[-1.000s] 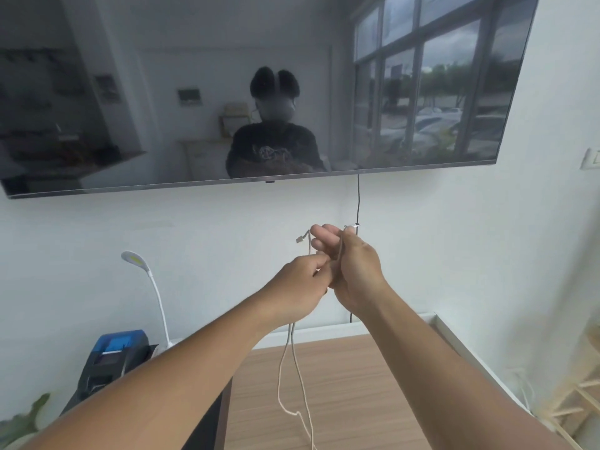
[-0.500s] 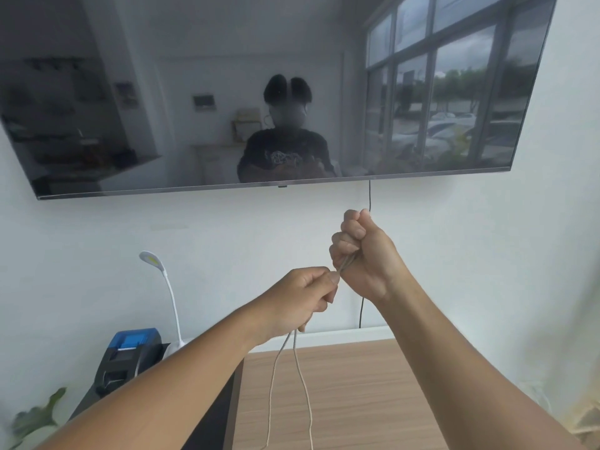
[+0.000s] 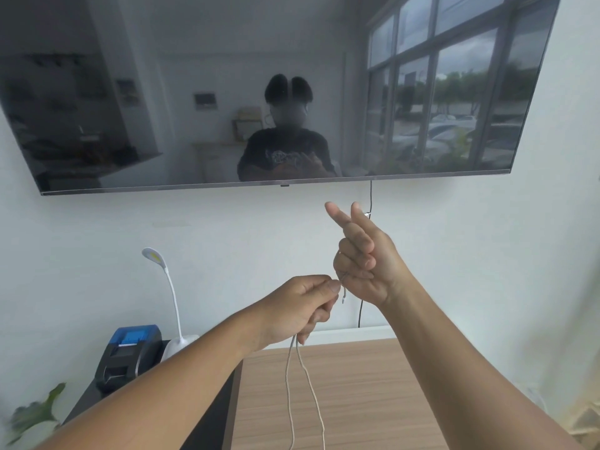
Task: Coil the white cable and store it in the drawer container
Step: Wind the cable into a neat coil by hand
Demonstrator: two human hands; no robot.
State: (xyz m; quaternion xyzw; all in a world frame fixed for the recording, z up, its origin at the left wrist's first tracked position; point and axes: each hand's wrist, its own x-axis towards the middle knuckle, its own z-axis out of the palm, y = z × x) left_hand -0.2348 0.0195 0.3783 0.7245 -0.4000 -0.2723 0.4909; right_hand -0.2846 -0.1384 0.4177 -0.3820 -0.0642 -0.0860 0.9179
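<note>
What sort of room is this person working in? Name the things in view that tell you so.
Probably a small office or shop back room, though a home is possible: a wall-mounted screen, a small receipt-style printer beside a white desk lamp, and a wooden desk top.

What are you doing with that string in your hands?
It's a white cable, not string. The left hand pinches it, with two strands hanging down over the wooden table. The right hand holds the cable's end in its curled lower fingers, two fingers pointing up. It isn't coiled yet, and no drawer is in view.
</note>
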